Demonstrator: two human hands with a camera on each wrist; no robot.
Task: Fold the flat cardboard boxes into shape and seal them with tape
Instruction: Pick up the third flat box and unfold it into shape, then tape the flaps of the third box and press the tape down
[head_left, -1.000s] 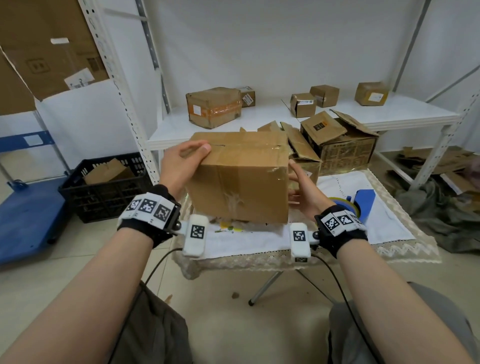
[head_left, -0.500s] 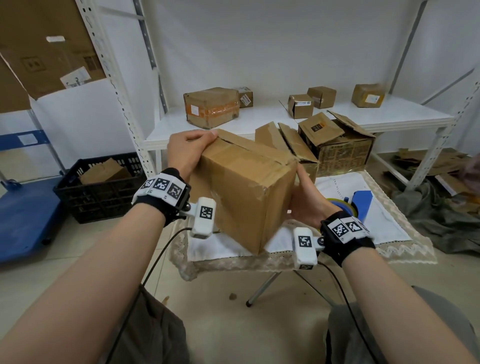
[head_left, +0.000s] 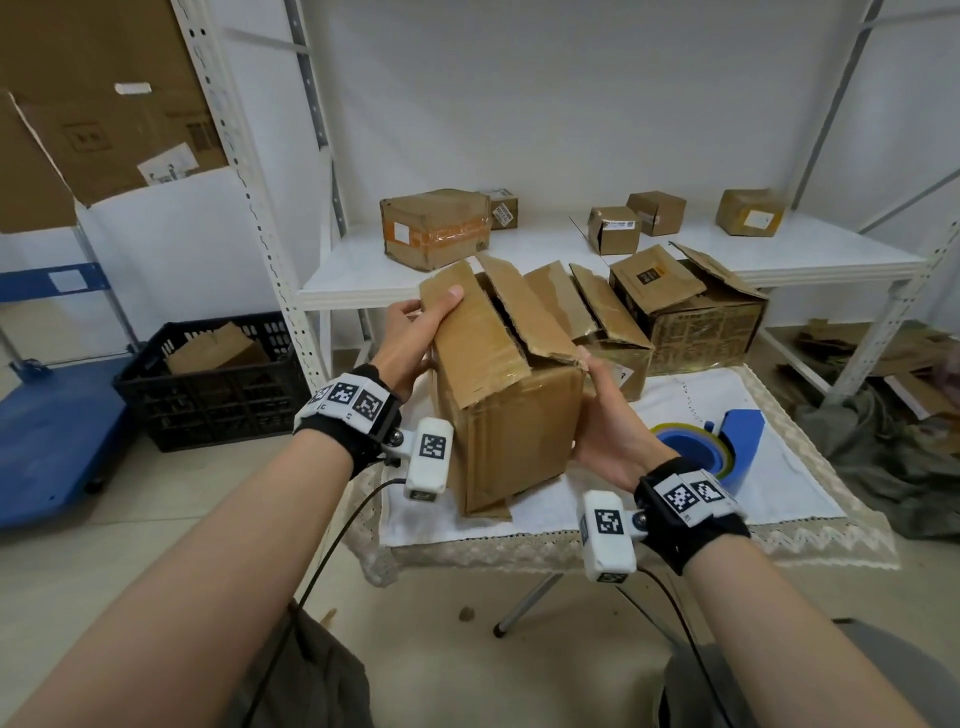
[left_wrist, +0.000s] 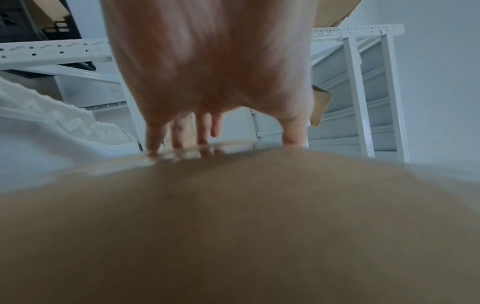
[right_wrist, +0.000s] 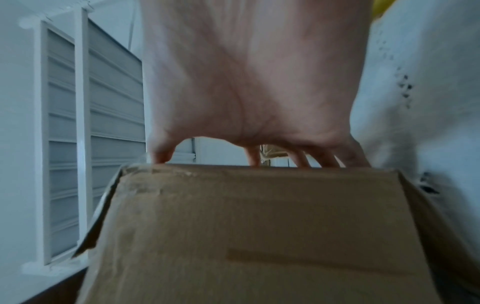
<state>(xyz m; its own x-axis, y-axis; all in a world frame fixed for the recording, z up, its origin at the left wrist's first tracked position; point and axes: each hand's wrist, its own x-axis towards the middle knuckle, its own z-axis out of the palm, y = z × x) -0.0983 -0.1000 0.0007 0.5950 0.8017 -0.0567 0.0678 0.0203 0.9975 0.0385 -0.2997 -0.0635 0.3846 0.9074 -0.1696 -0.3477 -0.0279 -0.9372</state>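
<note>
A brown cardboard box (head_left: 511, 415) stands on end, tilted, between my two hands over the white-clothed table (head_left: 779, 499). Its two top flaps lie loose with a gap between them, and old clear tape shines on the left one. My left hand (head_left: 415, 332) grips the box's upper left edge, thumb on the flap and fingers behind. My right hand (head_left: 605, 415) holds the right side, its fingers hooked over the far edge. The left wrist view shows the left hand (left_wrist: 215, 61) on the blurred box (left_wrist: 233, 226). The right wrist view shows the right hand (right_wrist: 246, 82) over the box (right_wrist: 259, 226).
A blue tape dispenser (head_left: 727, 441) with a yellow roll lies on the cloth just right of my right wrist. Two opened boxes (head_left: 696, 312) stand at the table's back. The white shelf (head_left: 831, 254) carries several small boxes. A black crate (head_left: 208, 384) sits on the floor at left.
The box has turned in my hands: it was level with a side face toward me, and now stands on end with its flapped end up, lower and closer to the cloth.
</note>
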